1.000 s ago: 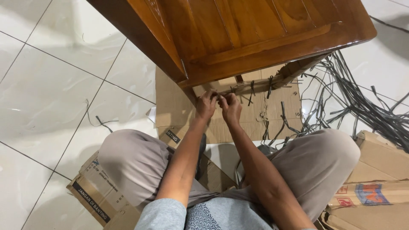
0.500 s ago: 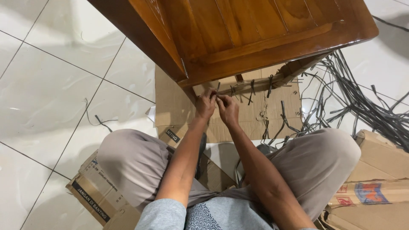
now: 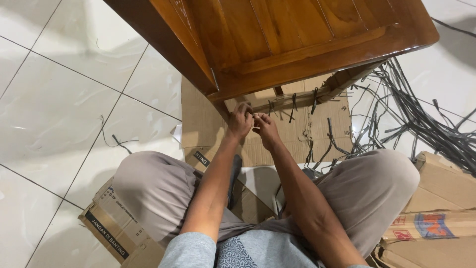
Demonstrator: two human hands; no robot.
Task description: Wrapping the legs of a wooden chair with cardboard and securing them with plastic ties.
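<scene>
My left hand [image 3: 240,121] and my right hand [image 3: 267,130] meet just under the front edge of a brown wooden furniture panel [image 3: 297,39]. Both pinch a thin dark strip [image 3: 255,116] at the left end of a wooden rail [image 3: 302,97] beneath the panel. Several short dark strips [image 3: 293,103] hang tied along that rail. The strip between my fingers is mostly hidden by them. I sit cross-legged on flattened cardboard [image 3: 203,119].
A tangled heap of long dark strips [image 3: 421,119] spreads over the white tiled floor [image 3: 59,99] at the right. Cardboard boxes lie at the lower left [image 3: 106,223] and lower right [image 3: 436,218]. My knees [image 3: 148,188] frame the work spot.
My right hand has drawn slightly down and toward me from the rail. My left hand stays at the rail's left end. The view has barely shifted.
</scene>
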